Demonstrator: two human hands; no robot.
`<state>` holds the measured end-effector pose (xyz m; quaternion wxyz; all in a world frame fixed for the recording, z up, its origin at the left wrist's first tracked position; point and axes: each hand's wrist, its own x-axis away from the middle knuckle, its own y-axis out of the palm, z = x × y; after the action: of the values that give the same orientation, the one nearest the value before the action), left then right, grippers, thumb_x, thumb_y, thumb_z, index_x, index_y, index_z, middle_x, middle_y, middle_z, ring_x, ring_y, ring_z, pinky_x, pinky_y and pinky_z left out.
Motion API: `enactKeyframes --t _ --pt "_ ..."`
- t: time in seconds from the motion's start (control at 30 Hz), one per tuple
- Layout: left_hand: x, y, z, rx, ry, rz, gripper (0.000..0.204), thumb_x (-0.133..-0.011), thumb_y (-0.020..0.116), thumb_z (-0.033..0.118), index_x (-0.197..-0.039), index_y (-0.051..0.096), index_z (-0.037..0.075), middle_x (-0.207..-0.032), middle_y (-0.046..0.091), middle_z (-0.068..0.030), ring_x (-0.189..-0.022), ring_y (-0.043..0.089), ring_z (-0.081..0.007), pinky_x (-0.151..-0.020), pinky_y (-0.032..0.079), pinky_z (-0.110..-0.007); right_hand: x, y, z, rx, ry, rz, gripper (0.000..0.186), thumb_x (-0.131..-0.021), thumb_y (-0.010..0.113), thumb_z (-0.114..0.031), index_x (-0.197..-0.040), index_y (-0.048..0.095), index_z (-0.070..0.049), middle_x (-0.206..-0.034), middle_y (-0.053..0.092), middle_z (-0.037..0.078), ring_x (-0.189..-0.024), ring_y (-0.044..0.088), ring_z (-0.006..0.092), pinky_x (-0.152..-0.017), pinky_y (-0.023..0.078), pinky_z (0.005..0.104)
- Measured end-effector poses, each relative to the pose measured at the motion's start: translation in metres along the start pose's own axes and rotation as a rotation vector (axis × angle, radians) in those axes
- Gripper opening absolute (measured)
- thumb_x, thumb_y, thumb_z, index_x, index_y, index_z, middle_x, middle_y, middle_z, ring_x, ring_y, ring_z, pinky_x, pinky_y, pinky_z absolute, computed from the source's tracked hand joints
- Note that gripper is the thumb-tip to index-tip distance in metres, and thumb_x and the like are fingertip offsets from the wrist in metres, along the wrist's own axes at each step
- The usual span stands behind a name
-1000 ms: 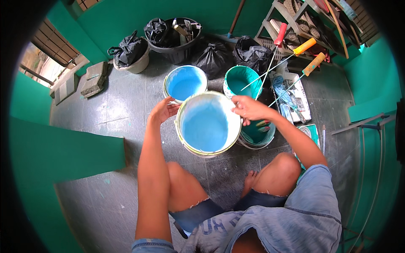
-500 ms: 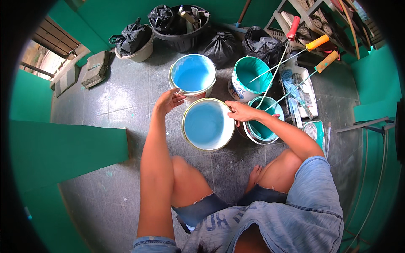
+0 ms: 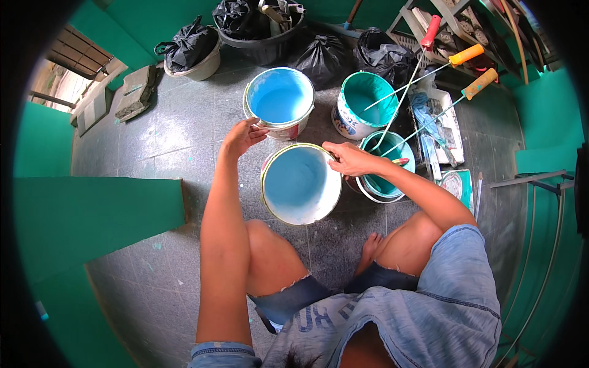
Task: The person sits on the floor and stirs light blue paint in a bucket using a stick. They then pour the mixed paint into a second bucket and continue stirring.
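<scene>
My right hand (image 3: 351, 160) is closed on the rim of the near paint bucket (image 3: 331, 196), with the thumb over its upper right edge. This bucket is tilted toward me, and pale blue paint coats its inside. Just beyond it stands a second white bucket (image 3: 288, 130) holding brighter blue paint. My left hand (image 3: 242, 138) is at the lower left of that second bucket's rim, palm turned inward and fingers apart. Its fingertips appear to touch the rim. Behind my right forearm is a green-paint bucket (image 3: 412, 161), partly hidden, with a small brush (image 3: 401, 161) in it.
Another green-paint bucket (image 3: 352, 130) stands at back right. Long-handled rollers with a red grip (image 3: 431, 32), a yellow grip (image 3: 467, 54) and an orange grip (image 3: 480, 83) lean across. Beside them lies a white tray (image 3: 453, 126). Black bags (image 3: 322, 60) line the wall; a green pillar (image 3: 98, 214) juts in at left.
The near bucket has tipped more toward me and shifted slightly nearer, my right hand still on its rim. My left hand stays by the far bucket's rim. The view has shifted a little.
</scene>
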<state>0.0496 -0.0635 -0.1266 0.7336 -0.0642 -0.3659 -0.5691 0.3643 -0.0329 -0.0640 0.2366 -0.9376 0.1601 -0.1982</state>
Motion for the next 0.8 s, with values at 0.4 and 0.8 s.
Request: enactKeyframes --t 0.4,0.8 --pt "-0.001 0.007 -0.009 -0.026 0.133 0.051 0.023 -0.089 0.059 0.013 -0.098 0.042 0.000 -0.092 0.055 -0.0123 -0.083 0.062 -0.0231 -0.080 0.056 -0.036 -0.011 -0.008 0.024 -0.064 0.333 -0.077 0.020 -0.091 0.052 -0.015 -0.090 0.044 0.003 -0.067 0.059 0.014 -0.046 0.061 0.0179 -0.040 0.050 0.0292" --pt "-0.007 0.024 -0.017 -0.029 0.255 0.115 0.027 -0.087 0.058 0.011 -0.106 0.039 0.004 -0.086 0.055 -0.0089 -0.075 0.060 -0.0170 -0.079 0.057 -0.041 -0.193 -0.131 0.062 0.328 0.185 0.520 0.045 -0.089 0.053 -0.045 -0.100 0.067 -0.003 -0.096 0.067 0.017 -0.092 0.064 0.0287 -0.081 0.048 0.0363"
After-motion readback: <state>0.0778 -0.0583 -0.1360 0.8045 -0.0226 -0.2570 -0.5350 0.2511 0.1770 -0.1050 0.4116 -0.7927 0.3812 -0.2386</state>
